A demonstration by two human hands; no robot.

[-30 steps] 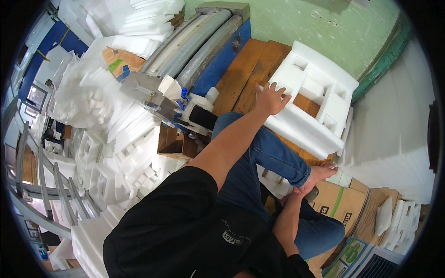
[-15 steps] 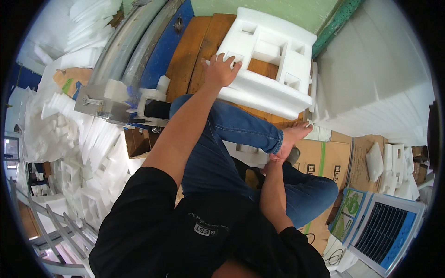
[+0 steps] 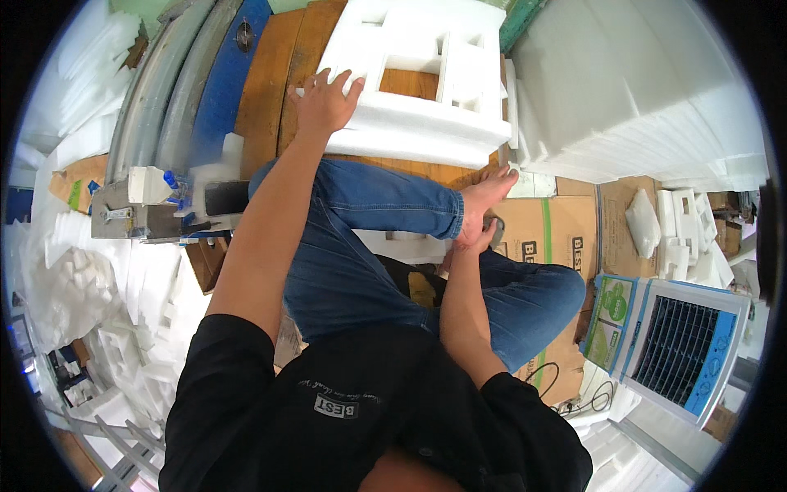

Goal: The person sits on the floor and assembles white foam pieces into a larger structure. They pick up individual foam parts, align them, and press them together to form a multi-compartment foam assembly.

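Note:
A white foam packing block (image 3: pixel 471 74) with square cutouts lies on the wooden bench ahead of me. My left hand (image 3: pixel 326 105) is stretched out to its near left corner, fingers spread and resting on the foam, gripping nothing. My bare foot (image 3: pixel 485 197) is drawn up just right of the bench's near edge. My right hand (image 3: pixel 469 239) is down against that foot near the ankle; most of its fingers are hidden. Beside it shows a small dark grey thing (image 3: pixel 494 233) that I cannot make out.
Left of the wooden bench (image 3: pixel 266 82) runs a blue panel with grey rollers (image 3: pixel 176 90). White foam sheets (image 3: pixel 631 98) stand at the right. Flattened cardboard (image 3: pixel 561 221) covers the floor, near a blue-edged air cooler (image 3: pixel 668 344). Foam scraps (image 3: pixel 139 353) are heaped at left.
The whole view has shifted, so the block, bench and my legs sit further left and higher in the picture. My left hand stays at the block's corner; my right stays by the foot.

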